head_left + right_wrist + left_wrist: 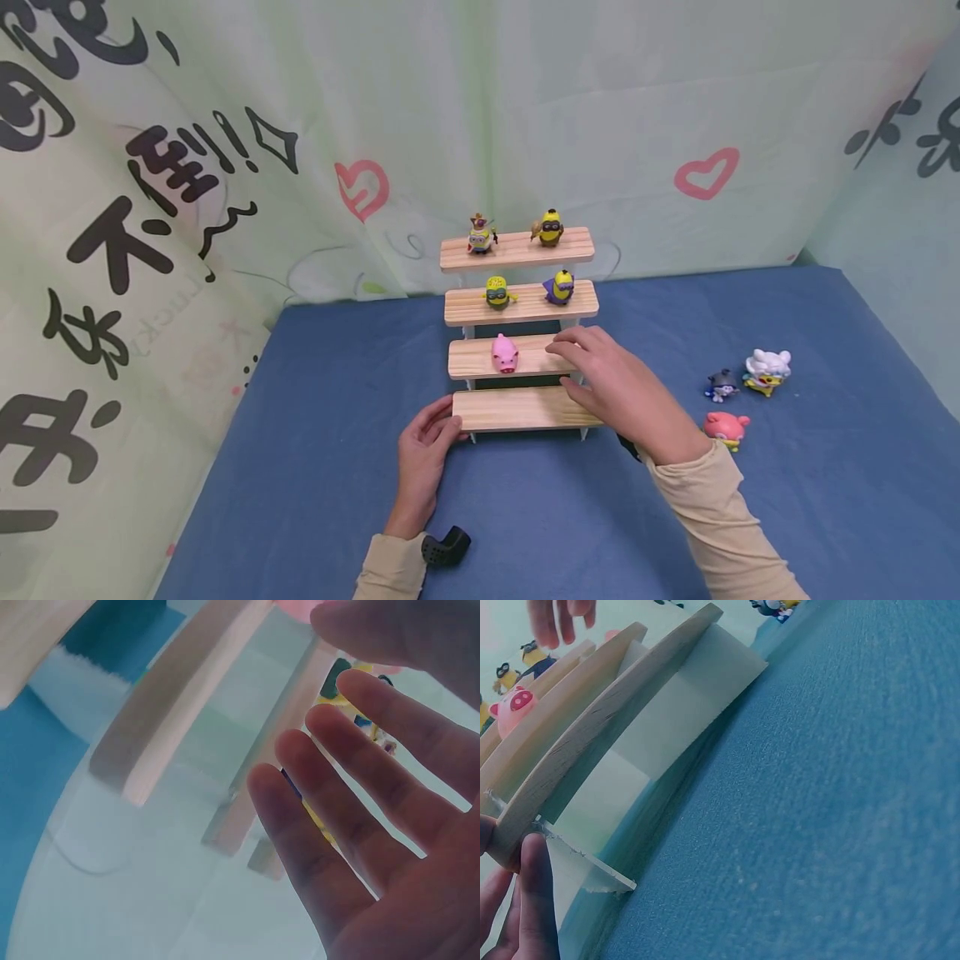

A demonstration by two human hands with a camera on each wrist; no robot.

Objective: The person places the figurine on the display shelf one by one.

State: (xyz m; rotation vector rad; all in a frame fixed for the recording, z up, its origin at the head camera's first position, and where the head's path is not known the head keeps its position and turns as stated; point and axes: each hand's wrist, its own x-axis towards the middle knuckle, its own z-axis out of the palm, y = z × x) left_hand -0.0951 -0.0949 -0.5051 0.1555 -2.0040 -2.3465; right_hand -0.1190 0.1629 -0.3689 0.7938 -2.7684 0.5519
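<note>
A four-step wooden display shelf [517, 410] stands on the blue cloth. My left hand [427, 454] pinches the left end of its lowest board [592, 746] between thumb and fingers. Over the right side of the two lower boards hovers my right hand [618, 387]; its fingers [360, 765] are spread and hold nothing. A pink pig figure [505, 354] sits on the second board from the bottom, left of that hand. Above it, a goggled yellow figure [497, 292] and a purple-clad one [559, 287] share a board. Two more yellow figures [481, 235] [551, 227] occupy the top board.
On the cloth to the right stand a white-capped figure [767, 371], a small dark grey figure [722, 386] and a coral-pink figure [725, 428], the last close to my right sleeve. A printed curtain [540, 108] hangs behind the shelf.
</note>
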